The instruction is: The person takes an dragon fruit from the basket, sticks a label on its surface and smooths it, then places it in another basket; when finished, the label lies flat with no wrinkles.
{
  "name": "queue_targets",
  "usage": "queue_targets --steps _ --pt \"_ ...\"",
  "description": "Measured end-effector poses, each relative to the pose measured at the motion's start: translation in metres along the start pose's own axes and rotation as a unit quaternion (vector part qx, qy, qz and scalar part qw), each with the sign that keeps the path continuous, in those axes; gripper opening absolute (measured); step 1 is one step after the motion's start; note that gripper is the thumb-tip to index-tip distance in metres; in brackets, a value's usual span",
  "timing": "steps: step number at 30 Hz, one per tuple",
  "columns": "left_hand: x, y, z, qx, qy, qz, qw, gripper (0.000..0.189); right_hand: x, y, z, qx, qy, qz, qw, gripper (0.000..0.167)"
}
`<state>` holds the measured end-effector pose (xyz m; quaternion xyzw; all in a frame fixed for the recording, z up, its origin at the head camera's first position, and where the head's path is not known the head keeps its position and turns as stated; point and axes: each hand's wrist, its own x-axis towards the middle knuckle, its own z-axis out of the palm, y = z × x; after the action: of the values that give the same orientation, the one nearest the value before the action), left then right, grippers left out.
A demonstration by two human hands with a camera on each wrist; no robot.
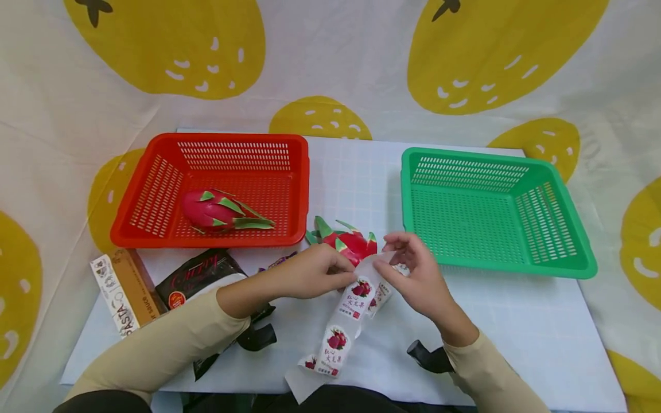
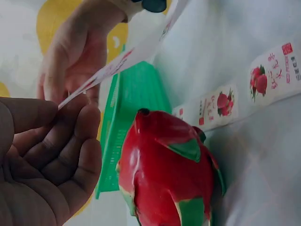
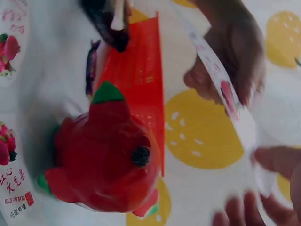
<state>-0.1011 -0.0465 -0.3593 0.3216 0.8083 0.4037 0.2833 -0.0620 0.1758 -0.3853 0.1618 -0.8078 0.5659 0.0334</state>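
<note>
My left hand pinches a strip of white stickers between thumb and forefinger. The strip, printed with red pitaya pictures, hangs toward the table's front edge. Around its upper end is my right hand, thumb and fingers spread apart; in the right wrist view the strip's bare white end reaches between them. Beneath the hands lies a red dragon fruit with green-tipped scales, partly hidden by them in the head view. Another length of stickers rests on the table beside this fruit.
A red basket at the back left holds another dragon fruit. At the back right stands a green basket. A pasta box and a black packet lie left, partly under my left arm.
</note>
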Motion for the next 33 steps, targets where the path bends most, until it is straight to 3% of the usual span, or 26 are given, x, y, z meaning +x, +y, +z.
queue_targets --steps 2,4,6,8,9,11,15,21,27,33 --pt "-0.001 -0.001 -0.003 -0.016 0.014 -0.011 0.9997 0.016 -0.001 -0.002 0.005 -0.078 0.073 -0.072 0.9917 0.027" --pt "-0.001 -0.003 -0.006 -0.043 0.029 -0.026 0.9983 0.018 -0.002 -0.004 0.01 -0.15 0.127 -0.167 0.966 0.019" --pt "-0.002 -0.005 -0.007 -0.079 0.037 -0.041 0.9954 0.018 -0.003 -0.006 0.015 -0.188 0.141 -0.249 0.9396 0.018" --pt "-0.002 -0.006 -0.007 -0.119 0.037 -0.053 0.9908 0.018 -0.003 -0.009 0.019 -0.207 0.124 -0.289 0.9265 0.024" --pt "-0.002 -0.007 -0.007 -0.137 0.036 -0.057 0.9883 0.019 -0.004 -0.01 0.02 -0.209 0.107 -0.291 0.9274 0.025" --pt "-0.002 -0.007 -0.007 -0.168 0.029 -0.063 0.9833 0.019 -0.005 -0.011 0.022 -0.214 0.067 -0.261 0.939 0.022" --pt "-0.004 -0.007 -0.007 -0.18 0.02 -0.059 0.9816 0.02 -0.008 -0.012 0.024 -0.231 0.03 -0.198 0.9521 0.025" --pt "-0.005 -0.007 -0.005 -0.148 0.021 -0.03 0.9884 0.018 -0.007 -0.014 0.026 -0.219 0.031 -0.196 0.9552 0.026" --pt "-0.004 -0.005 -0.003 -0.138 0.021 0.004 0.9902 0.016 -0.007 -0.016 0.026 -0.212 0.029 -0.176 0.9609 0.025" --pt "-0.004 -0.003 0.0 -0.126 0.028 -0.004 0.9916 0.014 -0.008 -0.016 0.026 -0.206 0.025 -0.161 0.9649 0.024"
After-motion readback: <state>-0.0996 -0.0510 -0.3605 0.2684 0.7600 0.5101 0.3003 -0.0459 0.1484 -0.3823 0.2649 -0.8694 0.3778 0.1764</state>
